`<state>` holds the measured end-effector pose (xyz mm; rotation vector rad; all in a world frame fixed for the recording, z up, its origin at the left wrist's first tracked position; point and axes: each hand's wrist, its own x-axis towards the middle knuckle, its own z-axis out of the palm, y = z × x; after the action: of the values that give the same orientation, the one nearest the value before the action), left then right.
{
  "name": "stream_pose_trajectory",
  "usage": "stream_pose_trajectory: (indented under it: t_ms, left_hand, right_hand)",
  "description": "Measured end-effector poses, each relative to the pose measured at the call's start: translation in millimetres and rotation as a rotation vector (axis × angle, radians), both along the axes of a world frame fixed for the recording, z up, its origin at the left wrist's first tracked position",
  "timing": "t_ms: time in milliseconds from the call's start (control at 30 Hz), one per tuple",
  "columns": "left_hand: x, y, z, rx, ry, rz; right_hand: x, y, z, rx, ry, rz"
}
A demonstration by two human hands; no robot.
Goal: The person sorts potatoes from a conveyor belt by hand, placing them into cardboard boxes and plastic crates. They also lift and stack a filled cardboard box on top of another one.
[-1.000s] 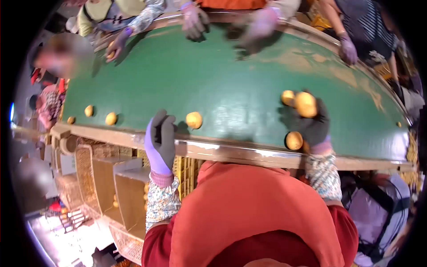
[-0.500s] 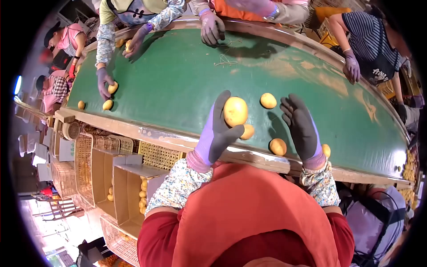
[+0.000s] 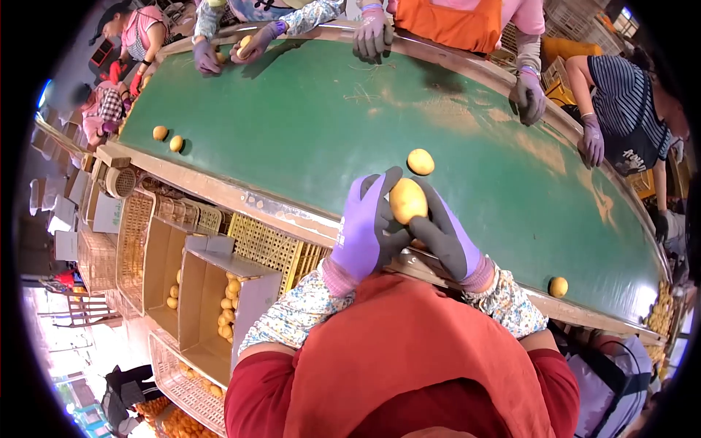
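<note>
Both hands wear purple gloves with dark grey palms and fingers. My left hand point(image 3: 369, 223) and my right hand point(image 3: 445, 230) meet around one large yellow fruit point(image 3: 408, 201) near the belt's front edge. The fingers of both are bent round its sides. Just beyond them another yellow fruit point(image 3: 420, 162) lies on the green belt point(image 3: 292, 124). Farther right, near the front rim, rests a single fruit point(image 3: 558, 287). Two small fruits lie at the belt's left, one of them point(image 3: 176, 144) nearer to me.
Across the belt stand several co-workers, whose gloved hands point(image 3: 373, 33) rest at its far rim; one holds a fruit point(image 3: 244, 45). At the lower left are cardboard boxes point(image 3: 201, 306) with fruit and a wicker basket point(image 3: 186, 387). A grey bag point(image 3: 610, 383) is at the lower right.
My right hand has moved left to join my left hand around the fruit. Fruits near my hands have shifted or gone from sight. A co-worker's hand at the left has drawn back to the far rim.
</note>
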<state>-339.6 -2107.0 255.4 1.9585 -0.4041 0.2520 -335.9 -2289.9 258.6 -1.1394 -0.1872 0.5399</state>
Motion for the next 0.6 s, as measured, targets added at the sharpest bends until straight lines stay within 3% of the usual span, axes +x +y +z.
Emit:
stream_pose_trajectory:
  t_ms: [100, 200, 233, 267, 300, 333, 367, 400, 467, 533, 600]
  left_hand:
    - [-7.6, 9.1, 9.1, 0.035, -0.057, -0.011]
    - [-17.8, 19.9, 4.6, -0.177, 0.093, 0.119]
    - [-18.0, 17.6, -2.8, -0.243, -0.03, 0.194]
    - [-18.2, 28.6, -3.9, 0.109, -0.297, 0.132]
    - [-23.6, 28.7, -1.0, 0.036, -0.134, 0.039]
    - [-25.8, 32.6, -8.8, 0.088, -0.281, -0.047]
    - [-33.5, 37.3, -5.2, 0.105, -0.228, 0.002]
    - [-41.0, 45.9, -2.3, 0.099, -0.119, 0.011]
    - [-58.5, 60.9, 10.2, -0.097, 0.071, 0.181]
    - [-76.6, 81.8, -3.0, -0.156, 0.095, 0.446]
    - [-98.5, 113.4, -12.3, -0.171, -0.088, 0.691]
  right_hand:
    - [-0.7, 1.0, -1.7, 0.252, 0.262, 0.087]
    - [0.6, 6.8, -0.1, 0.254, 0.195, 0.151]
    - [3.6, 6.7, -8.4, 0.162, 0.153, 0.156]
    - [-0.1, 17.3, -11.3, 0.218, 0.114, 0.182]
    - [-4.8, 31.7, -4.9, 0.275, 0.077, 0.21]
    - [-9.8, 35.4, 2.2, 0.124, 0.087, 0.26]
    - [-15.3, 38.0, 9.4, -0.022, 0.095, 0.32]
    - [-19.3, 33.4, -9.5, 0.035, 0.211, 0.368]
    - [-30.0, 51.4, 3.8, 0.09, 0.113, 0.41]
    - [-21.1, 37.4, -28.7, -0.468, -0.404, 0.423]
    - [-26.7, 53.3, -27.9, -0.467, -0.335, 0.28]
